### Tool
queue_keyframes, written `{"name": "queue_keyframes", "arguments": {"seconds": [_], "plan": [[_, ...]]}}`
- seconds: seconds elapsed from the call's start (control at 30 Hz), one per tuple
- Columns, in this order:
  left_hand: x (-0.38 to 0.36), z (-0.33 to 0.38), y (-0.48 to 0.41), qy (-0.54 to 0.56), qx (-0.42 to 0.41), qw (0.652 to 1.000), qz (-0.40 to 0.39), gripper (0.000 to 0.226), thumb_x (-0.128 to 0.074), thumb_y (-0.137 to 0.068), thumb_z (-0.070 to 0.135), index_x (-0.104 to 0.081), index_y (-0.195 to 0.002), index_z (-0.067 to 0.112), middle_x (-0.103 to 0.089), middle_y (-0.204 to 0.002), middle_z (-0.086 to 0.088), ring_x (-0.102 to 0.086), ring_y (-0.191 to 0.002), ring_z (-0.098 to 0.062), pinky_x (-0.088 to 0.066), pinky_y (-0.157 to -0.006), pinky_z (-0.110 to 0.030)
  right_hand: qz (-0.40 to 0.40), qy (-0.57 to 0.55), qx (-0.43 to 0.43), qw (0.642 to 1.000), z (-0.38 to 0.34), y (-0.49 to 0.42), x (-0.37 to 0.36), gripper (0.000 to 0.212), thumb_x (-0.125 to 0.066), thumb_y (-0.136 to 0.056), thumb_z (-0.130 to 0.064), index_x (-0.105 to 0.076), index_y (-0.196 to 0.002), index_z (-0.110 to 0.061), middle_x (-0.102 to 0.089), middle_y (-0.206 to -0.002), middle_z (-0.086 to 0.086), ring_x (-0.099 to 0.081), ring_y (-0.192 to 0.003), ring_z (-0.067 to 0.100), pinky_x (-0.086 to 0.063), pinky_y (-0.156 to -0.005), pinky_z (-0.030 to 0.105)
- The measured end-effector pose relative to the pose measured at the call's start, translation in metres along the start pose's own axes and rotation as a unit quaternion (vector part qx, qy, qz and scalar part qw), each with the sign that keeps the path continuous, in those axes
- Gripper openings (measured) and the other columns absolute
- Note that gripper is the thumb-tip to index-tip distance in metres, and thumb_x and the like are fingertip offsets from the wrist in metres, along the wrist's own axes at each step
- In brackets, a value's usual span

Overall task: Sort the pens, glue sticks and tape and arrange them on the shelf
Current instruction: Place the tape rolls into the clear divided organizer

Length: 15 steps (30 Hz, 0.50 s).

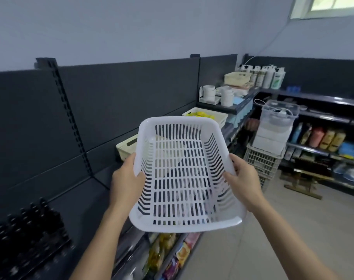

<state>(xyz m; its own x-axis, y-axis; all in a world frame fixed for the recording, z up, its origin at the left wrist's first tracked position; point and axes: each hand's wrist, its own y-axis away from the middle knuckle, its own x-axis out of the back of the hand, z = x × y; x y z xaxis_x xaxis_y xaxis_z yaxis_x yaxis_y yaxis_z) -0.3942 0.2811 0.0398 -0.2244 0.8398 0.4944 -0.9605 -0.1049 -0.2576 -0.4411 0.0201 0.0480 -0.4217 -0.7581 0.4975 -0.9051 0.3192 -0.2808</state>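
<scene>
In front of the dark grey metal shelf [121, 102], I see the left hand [127, 178] and right hand [243, 178] gripping the white slotted plastic basket [172, 119] by its sides; it tilts and could slip.

We are in a small shop room with shelves on two sides.
We see a pale blue wall [131, 27] up top and a window [334, 5] in the far right corner, where daylight comes in. Dark grey boards [121, 93] run along the wall behind the long shelf [222, 107] on our left. More shelves [313, 96] with bottles [321, 138] stand at the far side. The floor [323, 219] has light tiles. White crates [261, 160] are stacked in the corner.
</scene>
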Motion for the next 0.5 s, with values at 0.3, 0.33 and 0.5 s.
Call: {"name": "queue_keyframes", "arguments": {"seconds": [0.3,0.33,0.5], "plan": [[-0.1,0.022,-0.107,-0.014,0.027,1.0,0.0,0.052,-0.051,-0.092,0.008,-0.046,-0.137,0.032,-0.061,-0.105,0.019,-0.055,-0.084,0.01,-0.042,-0.066,-0.013,-0.04,-0.004,0.016,0.999,0.068,-0.161,0.012,0.039,-0.056,-0.086,-0.003,-0.06,-0.111,-0.032,-0.07,-0.089,-0.011,-0.068,-0.074,0.015,-0.058,-0.067,0.047],[-0.108,0.022,-0.116,-0.015,0.035,0.999,0.007,0.052,-0.052,-0.092,0.008,-0.046,-0.137,0.033,-0.062,-0.104,0.02,-0.056,-0.085,0.009,-0.042,-0.066,-0.012,-0.051,-0.002,0.025,0.998,0.076,-0.178,0.008,0.038,-0.056,-0.085,-0.004,-0.06,-0.109,-0.032,-0.071,-0.089,-0.011,-0.068,-0.075,0.014,-0.058,-0.067,0.047],[-0.148,0.018,-0.151,-0.03,0.096,0.994,0.052,0.043,-0.052,-0.093,0.012,-0.048,-0.127,0.039,-0.063,-0.099,0.025,-0.059,-0.083,0.013,-0.042,-0.064,-0.005,-0.135,-0.053,0.049,0.988,0.112,-0.26,-0.019,0.038,-0.056,-0.087,-0.003,-0.062,-0.113,-0.03,-0.068,-0.093,-0.021,-0.064,-0.079,-0.006,-0.055,-0.065,0.017]]}}
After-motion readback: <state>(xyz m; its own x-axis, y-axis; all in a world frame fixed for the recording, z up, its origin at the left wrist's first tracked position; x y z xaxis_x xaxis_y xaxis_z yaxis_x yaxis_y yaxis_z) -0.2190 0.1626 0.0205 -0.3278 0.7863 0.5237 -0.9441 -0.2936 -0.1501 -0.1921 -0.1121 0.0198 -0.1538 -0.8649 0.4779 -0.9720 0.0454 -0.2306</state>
